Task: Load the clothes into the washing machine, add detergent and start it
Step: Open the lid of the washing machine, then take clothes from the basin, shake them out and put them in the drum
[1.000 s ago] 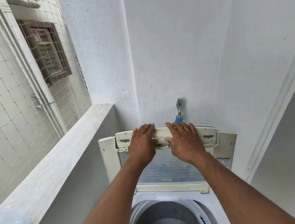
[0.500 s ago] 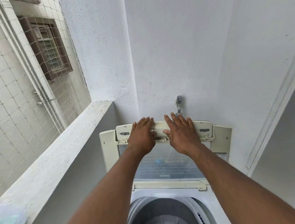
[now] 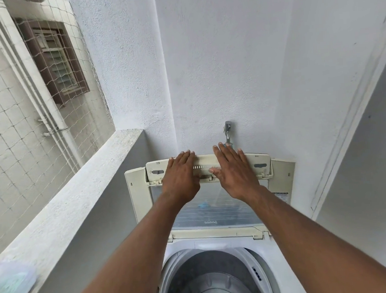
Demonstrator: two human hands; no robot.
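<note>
A white top-loading washing machine [image 3: 286, 261] stands below me with its folding lid [image 3: 213, 211] raised upright against the back wall. Both my hands press flat on the lid's cream top panel. My left hand [image 3: 180, 177] lies left of centre, and my right hand [image 3: 233, 173] lies right of centre, fingers straight. The grey drum [image 3: 212, 283] is open to view and I see no clothes in it. No detergent is in sight.
A metal tap [image 3: 228, 132] sticks out of the wall just behind the lid. A concrete ledge [image 3: 76, 201] runs along the left, with netting [image 3: 13, 137] beyond it. Something pale green and blurred [image 3: 7, 290] sits on the ledge's near end.
The lid has swung further back toward the wall with both hands pressing it. My view has tilted slightly upward.
</note>
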